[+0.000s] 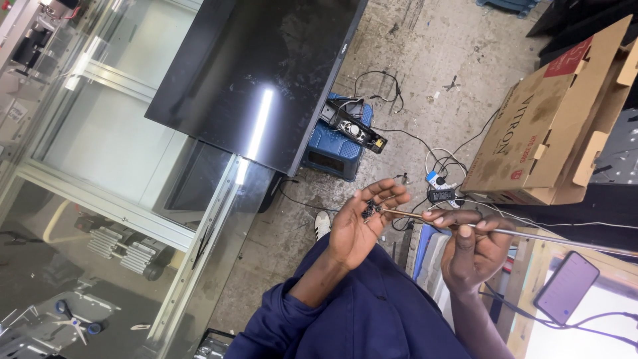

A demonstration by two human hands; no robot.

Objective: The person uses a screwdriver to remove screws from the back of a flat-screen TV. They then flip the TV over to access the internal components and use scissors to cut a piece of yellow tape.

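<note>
Head view, looking down past a blue sleeve [345, 319] to a dusty concrete floor [425, 53].

Left hand [359, 223]: palm turned up, fingers [392, 193] loosely curled and spread, cupping a small cluster of dark screws [370, 210] near the base of the fingers. The screws rest on the palm; not pinched.

Right hand [473, 249]: closed around the shaft of a thin screwdriver [438, 218], thumb and forefinger pinching it. The shaft runs roughly level, its tip reaching the screws in the left palm; whether tip and screws actually touch cannot be told. The far end of the tool passes out to the right beyond the hand.

Surroundings:
- Large flat black screen [259, 80], lying tilted over a glass-topped desk [113, 186], catching the reflection of a strip light.
- Blue plastic stool [335, 149] on the floor just beside the screen's lower edge, with a long black speaker part [352, 123] on top.
- Loose black cables and a white power strip [438, 181] on the floor, near the hands.
- Brown cardboard box [551, 126], upper right, lying open.
- Phone [566, 287] with a lit screen, lower right, cable attached.
- Scissors [76, 322] with blue handles, lower left, seen under the glass.
- One white shoe [321, 224] just beside the left wrist.
</note>
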